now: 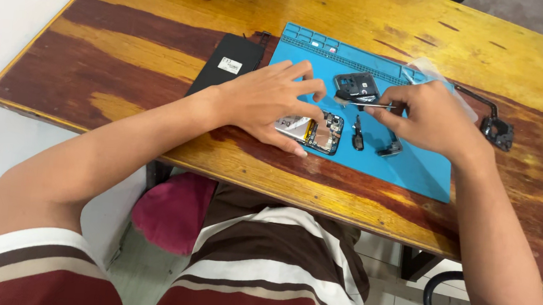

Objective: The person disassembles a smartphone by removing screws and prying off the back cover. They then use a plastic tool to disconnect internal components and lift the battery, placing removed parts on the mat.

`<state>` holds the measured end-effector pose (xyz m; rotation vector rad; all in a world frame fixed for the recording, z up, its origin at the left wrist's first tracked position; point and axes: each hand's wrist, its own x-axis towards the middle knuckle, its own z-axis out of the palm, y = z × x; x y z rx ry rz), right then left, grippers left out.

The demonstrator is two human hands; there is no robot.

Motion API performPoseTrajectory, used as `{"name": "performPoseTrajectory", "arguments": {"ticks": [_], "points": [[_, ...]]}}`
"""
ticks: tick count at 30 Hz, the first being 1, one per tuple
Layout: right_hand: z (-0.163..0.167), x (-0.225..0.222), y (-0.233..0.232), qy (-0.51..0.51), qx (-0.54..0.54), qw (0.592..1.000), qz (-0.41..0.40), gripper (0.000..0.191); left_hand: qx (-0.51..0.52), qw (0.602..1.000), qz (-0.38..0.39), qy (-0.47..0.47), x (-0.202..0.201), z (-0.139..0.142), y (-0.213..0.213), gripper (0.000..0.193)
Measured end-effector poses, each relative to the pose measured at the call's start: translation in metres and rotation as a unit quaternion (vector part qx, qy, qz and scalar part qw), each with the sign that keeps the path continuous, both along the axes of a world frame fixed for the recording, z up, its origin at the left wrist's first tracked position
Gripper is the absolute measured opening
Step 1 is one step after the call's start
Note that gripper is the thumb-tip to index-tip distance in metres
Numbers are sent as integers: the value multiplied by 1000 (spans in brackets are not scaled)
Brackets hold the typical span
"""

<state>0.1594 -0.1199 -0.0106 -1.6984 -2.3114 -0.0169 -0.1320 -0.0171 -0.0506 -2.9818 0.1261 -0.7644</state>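
Fingers (388, 110) of right hand (426, 116) pinch tweezers (365, 104); left hand (269, 101) pins opened phone (315, 133)

On a wooden table (164, 41) lies a blue mat (412, 163). The left hand (266, 100) presses flat on an opened phone (315, 133), its board exposed. The right hand (426, 116) pinches tweezers (365, 104), tips pointing left above the mat. A black frame (357, 85) sits just behind them, small black parts (358, 135) lie beside the phone, and a black cover (227, 62) rests left of the mat.
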Motion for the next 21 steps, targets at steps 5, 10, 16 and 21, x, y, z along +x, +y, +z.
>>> {"name": "performPoseTrajectory", "arguments": {"ticks": [5,10,16,21], "points": [[5,5,-3,-8,-8,1000,-29,24,13,1000,-2,10,7,0,2,49],[5,12,0,-34,18,999,0,26,16,1000,6,24,13,0,5,48],[2,15,2,-43,7,999,-7,29,19,1000,-1,22,14,-3,11,54],[1,12,4,-52,16,998,-9,29,32,999,-1,13,10,-5,14,59]]}}
